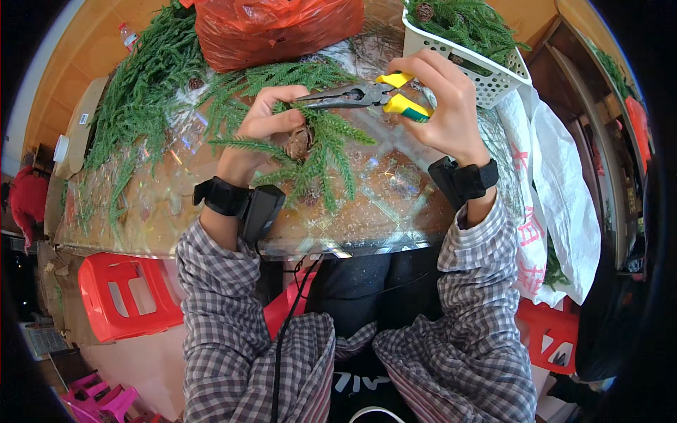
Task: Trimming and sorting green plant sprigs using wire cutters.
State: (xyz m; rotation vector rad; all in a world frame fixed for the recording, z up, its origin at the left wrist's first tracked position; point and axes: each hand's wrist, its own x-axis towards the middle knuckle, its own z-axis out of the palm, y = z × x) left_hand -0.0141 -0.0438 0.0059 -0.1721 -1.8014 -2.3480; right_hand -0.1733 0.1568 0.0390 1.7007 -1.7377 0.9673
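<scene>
My left hand (271, 116) is closed around the top of a green artificial pine sprig (328, 151), raised over the near part of the table. A brown pine cone (299, 143) sits among its needles, just below my thumb. In my right hand (448, 99) is a pair of long-nose pliers (352, 96) with yellow and green handles, fingers around the grips. The pliers' jaws point left, and their tips reach my left fingertips above the sprig. Whatever the tips may grip there is too small to make out.
A glossy patterned table (395, 204) lies below my hands. Long pine branches (144, 92) heap up at its left, and a red plastic bag (278, 32) stands at the back. At right are a white basket (486, 77) of sprigs and cones and a white woven sack (557, 197).
</scene>
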